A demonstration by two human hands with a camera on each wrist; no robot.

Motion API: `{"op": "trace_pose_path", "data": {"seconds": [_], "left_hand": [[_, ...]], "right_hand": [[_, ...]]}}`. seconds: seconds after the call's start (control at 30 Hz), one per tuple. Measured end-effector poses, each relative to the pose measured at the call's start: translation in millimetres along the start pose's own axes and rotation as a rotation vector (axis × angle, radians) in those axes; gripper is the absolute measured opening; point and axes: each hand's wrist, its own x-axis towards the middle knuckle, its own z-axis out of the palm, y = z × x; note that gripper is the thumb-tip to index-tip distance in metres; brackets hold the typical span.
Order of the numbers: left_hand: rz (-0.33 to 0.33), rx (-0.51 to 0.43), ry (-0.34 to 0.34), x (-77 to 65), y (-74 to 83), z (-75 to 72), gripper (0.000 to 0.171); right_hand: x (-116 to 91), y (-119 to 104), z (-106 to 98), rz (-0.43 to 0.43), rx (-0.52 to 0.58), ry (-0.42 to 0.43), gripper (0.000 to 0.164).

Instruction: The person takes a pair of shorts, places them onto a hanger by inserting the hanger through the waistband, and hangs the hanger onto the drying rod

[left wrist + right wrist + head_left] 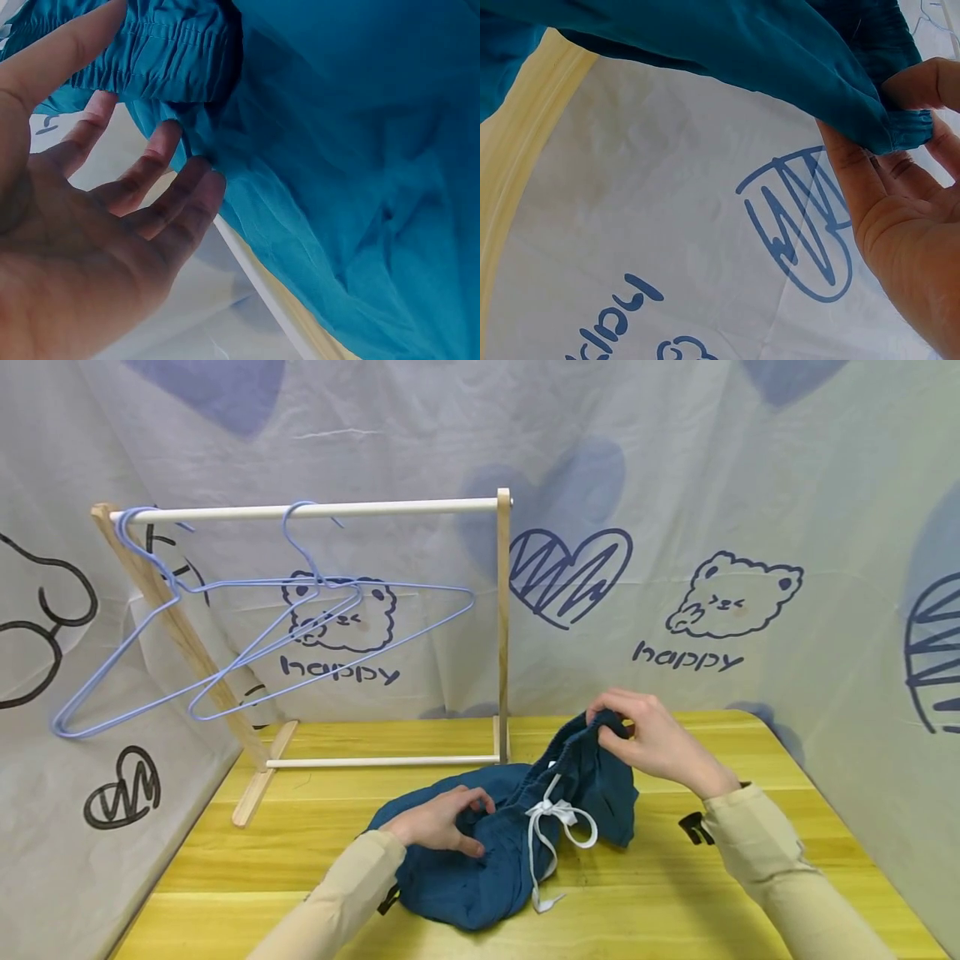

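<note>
Dark teal shorts (pixel 465 868) lie bunched on the table, with a gathered elastic waistband (pixel 165 60) and a white drawstring (pixel 553 811) tied in a bow. My right hand (pixel 651 739) pinches one end of the waistband between thumb and fingers and holds it raised off the table. In the right wrist view, the same hand (pixel 907 202) has its thumb on one side of the cloth and fingers on the other. Over the left part of the shorts is my left hand (pixel 442 821), thumb and fingers apart, its fingertips (pixel 201 169) against the fabric.
A wooden rack with white rods (pixel 315 512) stands at the back left of the yellow wood-grain table (pixel 720 893). Blue wire hangers (pixel 390 647) hang from its top rod. A pale printed cloth (pixel 720 468) surrounds the table at the back and sides.
</note>
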Motion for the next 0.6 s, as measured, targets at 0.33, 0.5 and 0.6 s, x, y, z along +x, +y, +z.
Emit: {"op": "trace_pose_path", "data": {"seconds": [0.33,0.5,0.6], "left_hand": [[0.0,0.055,0.044,-0.5,-0.8,2.2,0.03],[0.005,0.039,0.042,-1.3,-3.3,2.1,0.025],[0.012,0.007,0.042,-1.5,-4.4,2.7,0.019]], "right_hand": [[-1.8,4.3,-0.1,0.006,0.012,0.019,0.021],[-2.6,7.1,-0.3,-0.002,0.003,0.038,0.021],[-2.2,8.2,-0.4,-0.011,-0.002,0.046,0.021]]}}
